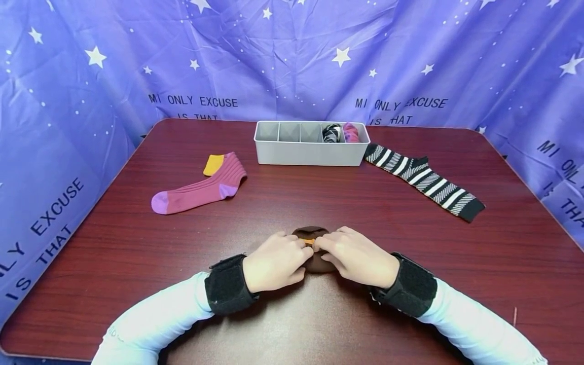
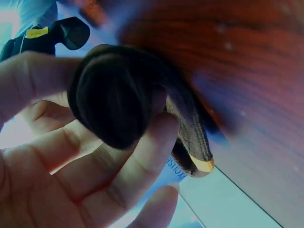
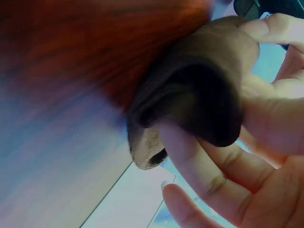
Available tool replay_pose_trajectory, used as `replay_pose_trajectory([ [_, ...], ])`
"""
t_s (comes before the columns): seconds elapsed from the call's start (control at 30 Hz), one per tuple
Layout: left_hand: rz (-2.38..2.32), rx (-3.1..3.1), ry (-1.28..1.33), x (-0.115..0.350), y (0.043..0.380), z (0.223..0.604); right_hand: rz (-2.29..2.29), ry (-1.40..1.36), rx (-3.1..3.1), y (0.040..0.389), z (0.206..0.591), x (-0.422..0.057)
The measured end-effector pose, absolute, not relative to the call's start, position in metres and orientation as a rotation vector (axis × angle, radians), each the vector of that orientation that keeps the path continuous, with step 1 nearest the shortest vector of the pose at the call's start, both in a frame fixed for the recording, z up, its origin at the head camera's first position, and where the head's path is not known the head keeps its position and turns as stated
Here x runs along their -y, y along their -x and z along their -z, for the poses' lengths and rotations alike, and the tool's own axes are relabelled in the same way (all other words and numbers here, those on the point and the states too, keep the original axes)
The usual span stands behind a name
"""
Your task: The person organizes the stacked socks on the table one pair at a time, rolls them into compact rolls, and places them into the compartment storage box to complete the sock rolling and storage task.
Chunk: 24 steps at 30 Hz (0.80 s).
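A brown sock [image 1: 314, 263] with an orange strip lies partly rolled up at the near middle of the table. From its left side my left hand [image 1: 279, 259] grips the roll, fingers curled over it. My right hand [image 1: 358, 256] holds the opposite end in the same way. In the left wrist view the dark roll [image 2: 111, 99] sits between thumb and fingers, and a loose flap with an orange edge hangs off beyond. The right wrist view shows the roll's open end [image 3: 199, 99], with a finger tucked against it. Parts of the sock are hidden under my fingers.
At the back stands a grey divided box [image 1: 312, 153]; a black-and-white rolled sock [image 1: 332, 133] and a pink one [image 1: 351, 133] fill its two right compartments. A pink sock [image 1: 196, 195] lies flat at left, a striped sock [image 1: 424, 180] at right, touching or near the box.
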<state>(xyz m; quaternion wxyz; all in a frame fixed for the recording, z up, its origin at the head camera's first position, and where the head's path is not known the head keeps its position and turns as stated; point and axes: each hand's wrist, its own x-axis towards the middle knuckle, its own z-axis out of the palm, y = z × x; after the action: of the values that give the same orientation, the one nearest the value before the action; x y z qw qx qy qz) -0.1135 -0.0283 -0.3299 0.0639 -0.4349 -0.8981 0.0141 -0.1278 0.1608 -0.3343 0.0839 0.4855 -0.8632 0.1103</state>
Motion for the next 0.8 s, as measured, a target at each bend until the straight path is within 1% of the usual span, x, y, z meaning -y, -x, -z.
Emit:
replay_pose_trajectory([
  [0.4, -0.080, 2.883, 1.345, 0.031, 0.114, 0.319, -0.375, -1.427, 2.548, 0.124, 0.333, -0.160],
  [0.8, 0.167, 2.945, 1.359, 0.033, 0.115, 0.326, -0.257, -1.473, 2.521, 0.122, 0.332, -0.158],
])
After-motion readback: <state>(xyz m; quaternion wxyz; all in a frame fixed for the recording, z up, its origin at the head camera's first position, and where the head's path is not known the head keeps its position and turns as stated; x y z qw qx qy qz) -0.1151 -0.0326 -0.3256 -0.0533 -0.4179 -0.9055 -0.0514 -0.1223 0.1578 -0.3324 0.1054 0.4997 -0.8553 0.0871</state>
